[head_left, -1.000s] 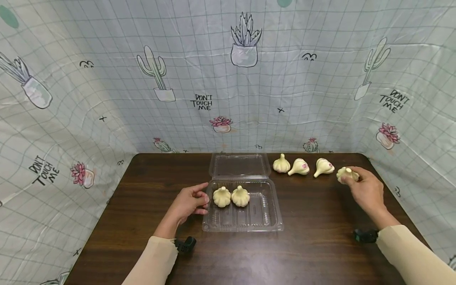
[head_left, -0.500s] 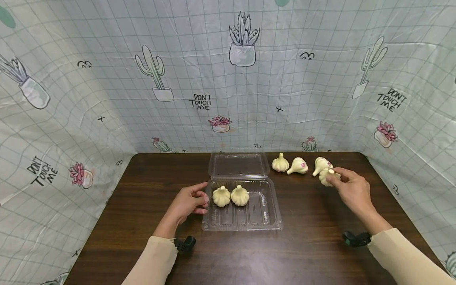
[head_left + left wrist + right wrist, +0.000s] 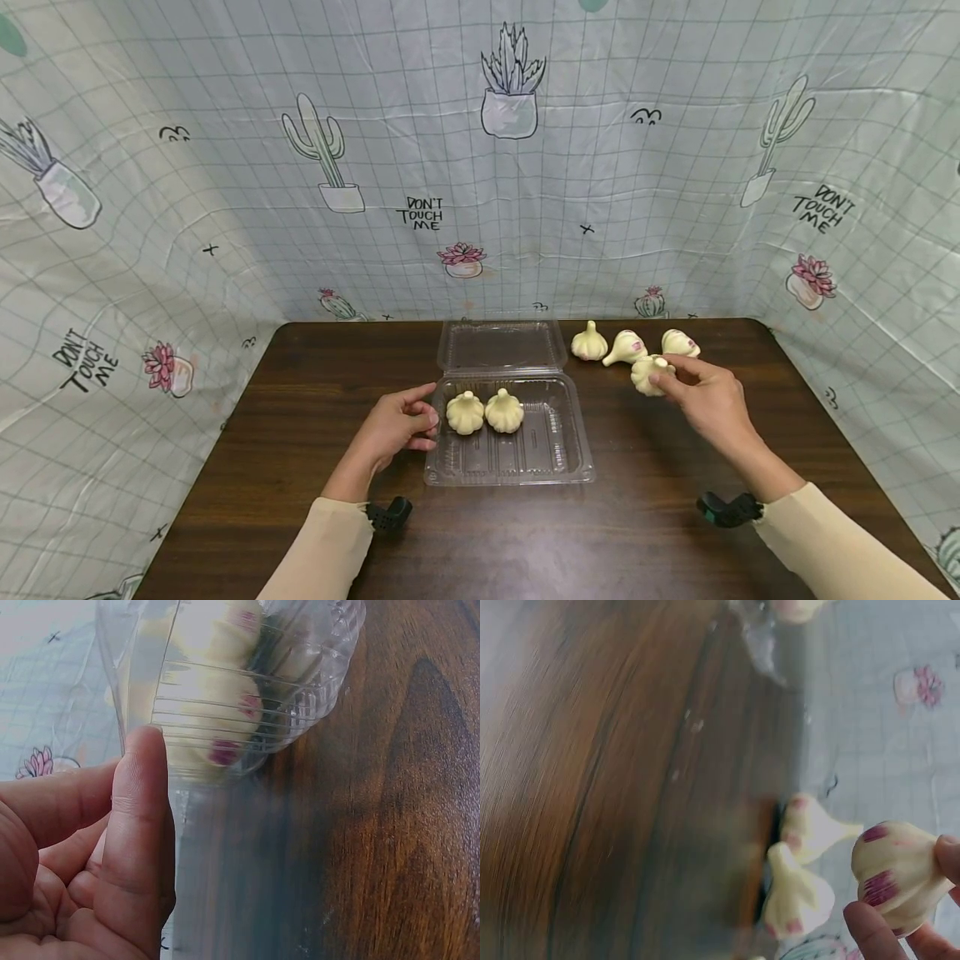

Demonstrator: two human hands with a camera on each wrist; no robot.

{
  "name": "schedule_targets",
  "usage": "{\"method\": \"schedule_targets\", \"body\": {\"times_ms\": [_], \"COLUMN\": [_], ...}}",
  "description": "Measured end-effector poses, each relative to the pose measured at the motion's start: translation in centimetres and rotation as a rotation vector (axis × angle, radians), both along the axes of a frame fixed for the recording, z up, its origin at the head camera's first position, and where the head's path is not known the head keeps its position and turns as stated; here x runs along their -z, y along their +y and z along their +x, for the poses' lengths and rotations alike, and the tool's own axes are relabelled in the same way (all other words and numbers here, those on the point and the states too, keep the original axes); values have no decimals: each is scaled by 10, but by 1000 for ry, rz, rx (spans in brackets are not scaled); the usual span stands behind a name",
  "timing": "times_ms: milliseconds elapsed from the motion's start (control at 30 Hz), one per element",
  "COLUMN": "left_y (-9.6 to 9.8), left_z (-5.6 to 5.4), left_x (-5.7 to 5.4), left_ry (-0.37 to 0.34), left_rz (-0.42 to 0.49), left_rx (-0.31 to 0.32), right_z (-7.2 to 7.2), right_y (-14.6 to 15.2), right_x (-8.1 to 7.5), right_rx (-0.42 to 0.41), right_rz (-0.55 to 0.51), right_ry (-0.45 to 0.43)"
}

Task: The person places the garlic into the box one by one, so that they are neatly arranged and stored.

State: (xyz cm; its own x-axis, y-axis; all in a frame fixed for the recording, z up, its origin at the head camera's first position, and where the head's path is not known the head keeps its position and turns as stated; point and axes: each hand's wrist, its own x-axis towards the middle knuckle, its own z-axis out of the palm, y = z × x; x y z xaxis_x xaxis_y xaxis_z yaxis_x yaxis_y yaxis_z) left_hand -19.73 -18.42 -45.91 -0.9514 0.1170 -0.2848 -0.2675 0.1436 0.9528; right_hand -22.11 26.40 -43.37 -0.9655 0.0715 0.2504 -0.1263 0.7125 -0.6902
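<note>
My right hand [image 3: 708, 402] holds a garlic bulb [image 3: 649, 375] between thumb and fingers, stem upward, over the table's right part. In the right wrist view the held bulb [image 3: 896, 874] shows purple patches. My left hand [image 3: 394, 429] is at the left side of an open clear plastic clamshell container [image 3: 510, 481]. Its thumb and index finger pinch the rim, as the left wrist view shows at the container wall [image 3: 300, 720]. Two garlic bulbs stand side by side in the base, a left one [image 3: 466, 414] and a right one [image 3: 504, 412].
Three more garlic bulbs lie along the table's back edge: an upright one [image 3: 589, 342], a tipped one [image 3: 626, 347] and another [image 3: 681, 342] partly behind my right hand. The container's lid [image 3: 501, 346] lies folded back. A patterned curtain [image 3: 480, 167] encloses the dark wooden table [image 3: 300, 467].
My right hand has carried its garlic bulb leftward from the table's far right, passing in front of the loose bulbs. The left hand and the container have stayed in place.
</note>
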Motion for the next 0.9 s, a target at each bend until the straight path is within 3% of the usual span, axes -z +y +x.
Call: {"method": "schedule_targets", "body": {"times_ms": [433, 900], "left_y": [0, 0], "left_z": [0, 1], "left_x": [-1, -2], "left_ry": [0, -4], "left_rz": [-10, -6], "left_rx": [0, 0], "right_z": [5, 2], "right_y": [-42, -89], "right_x": [-10, 6], "right_rx": [-98, -213], "right_rz": [-37, -94], "right_ry": [-37, -10]}}
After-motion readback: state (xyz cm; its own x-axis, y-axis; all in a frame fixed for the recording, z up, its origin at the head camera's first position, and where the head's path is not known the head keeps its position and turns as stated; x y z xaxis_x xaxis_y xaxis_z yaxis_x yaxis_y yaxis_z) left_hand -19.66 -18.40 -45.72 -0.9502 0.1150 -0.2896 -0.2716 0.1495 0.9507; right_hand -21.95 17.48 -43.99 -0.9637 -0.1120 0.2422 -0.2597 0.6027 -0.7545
